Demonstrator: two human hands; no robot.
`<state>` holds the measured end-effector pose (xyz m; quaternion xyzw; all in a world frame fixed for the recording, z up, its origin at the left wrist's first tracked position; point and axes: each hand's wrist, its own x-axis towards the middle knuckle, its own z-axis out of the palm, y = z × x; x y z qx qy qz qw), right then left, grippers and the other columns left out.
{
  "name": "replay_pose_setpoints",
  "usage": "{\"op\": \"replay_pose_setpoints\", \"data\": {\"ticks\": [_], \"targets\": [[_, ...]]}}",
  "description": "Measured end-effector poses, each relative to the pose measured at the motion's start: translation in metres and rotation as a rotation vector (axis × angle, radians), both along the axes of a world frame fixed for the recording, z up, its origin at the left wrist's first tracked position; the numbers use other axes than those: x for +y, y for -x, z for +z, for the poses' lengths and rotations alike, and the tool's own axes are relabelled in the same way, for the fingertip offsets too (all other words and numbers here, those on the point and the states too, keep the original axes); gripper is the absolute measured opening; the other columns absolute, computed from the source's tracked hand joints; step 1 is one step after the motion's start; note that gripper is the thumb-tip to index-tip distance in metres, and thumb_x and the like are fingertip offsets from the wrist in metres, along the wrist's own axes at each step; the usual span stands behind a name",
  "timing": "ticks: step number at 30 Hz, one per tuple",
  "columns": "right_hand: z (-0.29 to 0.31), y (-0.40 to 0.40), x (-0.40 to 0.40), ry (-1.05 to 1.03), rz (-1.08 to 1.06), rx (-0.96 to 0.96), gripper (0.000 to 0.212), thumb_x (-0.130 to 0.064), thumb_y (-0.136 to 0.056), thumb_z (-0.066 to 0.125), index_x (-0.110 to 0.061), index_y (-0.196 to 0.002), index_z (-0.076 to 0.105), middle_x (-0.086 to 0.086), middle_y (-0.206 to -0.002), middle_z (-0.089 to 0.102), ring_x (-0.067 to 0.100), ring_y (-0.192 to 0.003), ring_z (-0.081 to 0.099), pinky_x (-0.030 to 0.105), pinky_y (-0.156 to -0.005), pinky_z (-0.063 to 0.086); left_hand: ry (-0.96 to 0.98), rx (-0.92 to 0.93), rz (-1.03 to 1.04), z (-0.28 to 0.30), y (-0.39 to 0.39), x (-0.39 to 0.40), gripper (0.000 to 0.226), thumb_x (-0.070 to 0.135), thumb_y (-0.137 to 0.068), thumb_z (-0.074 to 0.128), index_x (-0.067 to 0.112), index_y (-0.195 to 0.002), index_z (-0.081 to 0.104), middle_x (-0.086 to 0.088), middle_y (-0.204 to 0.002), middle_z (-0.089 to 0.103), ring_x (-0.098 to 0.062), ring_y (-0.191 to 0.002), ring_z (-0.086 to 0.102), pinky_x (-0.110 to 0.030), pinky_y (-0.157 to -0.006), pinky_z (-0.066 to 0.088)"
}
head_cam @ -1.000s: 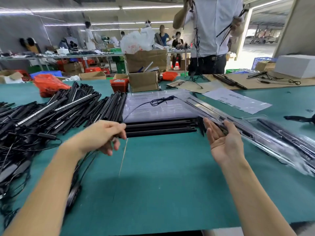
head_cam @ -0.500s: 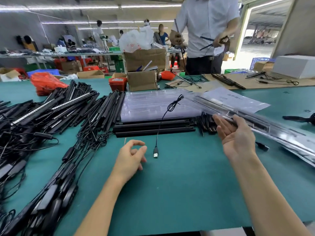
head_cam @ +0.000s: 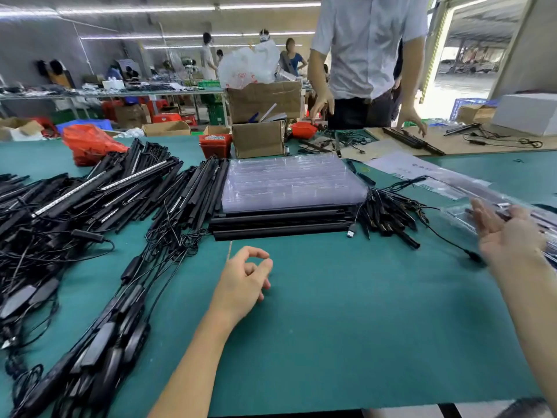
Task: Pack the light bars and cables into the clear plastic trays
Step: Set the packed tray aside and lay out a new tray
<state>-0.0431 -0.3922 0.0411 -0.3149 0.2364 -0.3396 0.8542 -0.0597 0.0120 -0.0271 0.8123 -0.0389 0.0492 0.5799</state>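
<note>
A stack of empty clear plastic trays (head_cam: pixel 289 182) lies on several black light bars (head_cam: pixel 280 223) at the table's middle. A big tangle of light bars and cables (head_cam: pixel 90 200) fills the left side. A bundle of short black cables (head_cam: pixel 388 212) lies right of the stack. My right hand (head_cam: pixel 506 236), blurred, holds a packed clear tray (head_cam: pixel 494 200) at the right edge; a USB cable (head_cam: pixel 350 233) trails from it across the mat. My left hand (head_cam: pixel 244 282) hovers over the green mat, fingers curled, thumb near forefinger. A thin tan strand (head_cam: pixel 229 250) pokes out beside its knuckles.
A person (head_cam: pixel 367 55) stands across the table. Cardboard boxes (head_cam: pixel 259 140), a red bin (head_cam: pixel 215 144) and a red bag (head_cam: pixel 90 143) sit at the far edge. In-line controllers (head_cam: pixel 99 342) crowd the near left. A paper sheet (head_cam: pixel 404 168) lies behind the tray.
My right hand has carried the packed tray to the right. The USB cable slid off the tray stack onto the mat. My left hand moved right and down to the mat's middle.
</note>
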Motion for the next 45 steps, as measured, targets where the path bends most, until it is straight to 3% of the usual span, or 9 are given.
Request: {"op": "replay_pose_setpoints", "data": {"ticks": [5,9,16,20,24,29,31,41,45], "targets": [[-0.026,0.0,-0.008,-0.093,-0.013,0.133,0.041,-0.026,-0.108,0.037,-0.008,-0.145,0.031,0.016,-0.115,0.065,0.021,-0.064,0.075,0.023,-0.059,0.059,-0.007,0.005,-0.002,0.0,0.002,0.001,0.003,0.027,-0.098,0.058,0.025,-0.098,0.06,0.001,-0.06,0.066,-0.01,-0.045,0.053,-0.018,-0.05,0.043],[-0.032,0.007,-0.005,-0.124,0.119,0.241,0.056,-0.051,-0.107,0.02,-0.01,-0.137,0.044,0.002,-0.109,0.066,0.014,-0.076,0.074,0.013,-0.06,0.056,-0.019,0.011,0.003,0.0,0.003,0.001,0.007,0.028,-0.098,0.058,0.024,-0.095,0.062,0.002,-0.059,0.066,-0.009,-0.044,0.053,-0.017,-0.051,0.042],[-0.032,0.004,0.004,-0.289,0.063,0.098,0.037,-0.039,-0.108,0.032,-0.01,-0.118,0.054,-0.003,-0.104,0.07,0.009,-0.078,0.074,0.013,-0.059,0.054,-0.035,0.018,-0.001,0.0,0.003,0.0,0.009,0.028,-0.098,0.058,0.022,-0.093,0.063,0.0,-0.06,0.066,-0.009,-0.043,0.053,-0.013,-0.046,0.039],[-0.025,0.001,0.032,0.027,0.215,0.293,0.021,-0.028,-0.103,0.04,-0.018,-0.096,0.057,-0.003,-0.09,0.065,0.012,-0.073,0.064,0.02,-0.053,0.041,-0.053,0.026,-0.007,0.0,0.001,-0.001,0.01,0.029,-0.098,0.059,0.023,-0.092,0.064,0.0,-0.061,0.067,-0.008,-0.044,0.053,-0.012,-0.047,0.041],[-0.026,-0.02,0.093,0.73,0.326,0.527,0.012,-0.025,-0.09,0.064,-0.016,-0.083,0.066,0.003,-0.075,0.069,0.012,-0.045,0.055,0.02,-0.044,0.033,-0.05,0.018,0.005,0.001,0.002,-0.001,0.011,0.027,-0.098,0.059,0.021,-0.09,0.064,0.0,-0.06,0.067,-0.007,-0.043,0.052,-0.012,-0.046,0.04],[-0.045,-0.036,0.14,1.557,0.497,0.756,0.05,-0.034,-0.089,0.059,-0.032,-0.139,0.051,0.007,-0.123,0.061,0.031,-0.103,0.064,0.04,-0.091,0.052,-0.045,0.014,0.014,-0.002,0.005,-0.003,0.013,0.026,-0.097,0.06,0.021,-0.086,0.064,0.001,-0.058,0.066,-0.008,-0.042,0.052,-0.012,-0.046,0.039],[-0.054,-0.042,0.147,1.758,0.51,0.878,0.054,-0.037,-0.094,0.051,-0.037,-0.147,0.041,0.008,-0.138,0.046,0.035,-0.112,0.06,0.041,-0.088,0.046,-0.047,0.017,0.01,-0.003,0.005,-0.003,0.013,0.027,-0.097,0.06,0.022,-0.086,0.064,0.001,-0.059,0.066,-0.008,-0.042,0.052,-0.012,-0.047,0.04],[-0.056,-0.047,0.127,1.518,0.235,0.526,0.042,-0.018,-0.091,0.059,-0.012,-0.133,0.063,0.012,-0.121,0.058,0.019,-0.098,0.053,0.028,-0.084,0.04,-0.04,0.022,0.006,-0.003,0.005,-0.004,0.013,0.028,-0.097,0.06,0.022,-0.086,0.065,0.003,-0.059,0.066,-0.009,-0.043,0.054,-0.013,-0.048,0.042],[-0.046,-0.04,0.105,1.695,0.056,0.639,0.031,-0.026,-0.093,0.058,-0.008,-0.116,0.066,0.007,-0.123,0.043,0.031,-0.089,0.055,0.037,-0.072,0.042,-0.05,0.022,0.006,-0.002,0.006,-0.004,0.013,0.029,-0.097,0.059,0.023,-0.086,0.064,0.004,-0.059,0.067,-0.009,-0.044,0.054,-0.013,-0.046,0.04]]}}
